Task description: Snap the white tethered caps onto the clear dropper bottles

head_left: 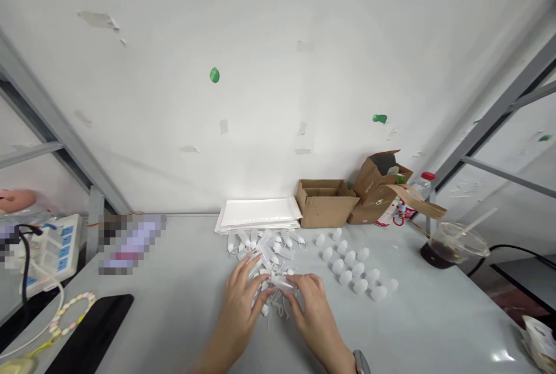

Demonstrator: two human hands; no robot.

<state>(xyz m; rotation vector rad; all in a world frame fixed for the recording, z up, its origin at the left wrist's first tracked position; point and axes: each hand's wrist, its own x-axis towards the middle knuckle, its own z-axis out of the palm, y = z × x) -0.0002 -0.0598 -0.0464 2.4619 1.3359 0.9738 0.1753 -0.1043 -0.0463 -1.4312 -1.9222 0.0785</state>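
a scuffed white wall [269,26] rises behind the back edge of my grey bench [186,304]. out from that edge, my left grip [240,294] and right grip [311,303] pinch opposite ends of a clear tube [284,285], over a tangled heap of white, corded pieces [264,242]. uneven pressure could make the smooth plastic slip; a dragging wrist could snag the heap or send the frosted, egg-shaped pieces [350,257] rolling toward the right edge.

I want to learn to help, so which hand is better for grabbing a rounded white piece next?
Probably the right hand: it's nearer the rounded white pieces than the left hand, though it's holding the clear tube.
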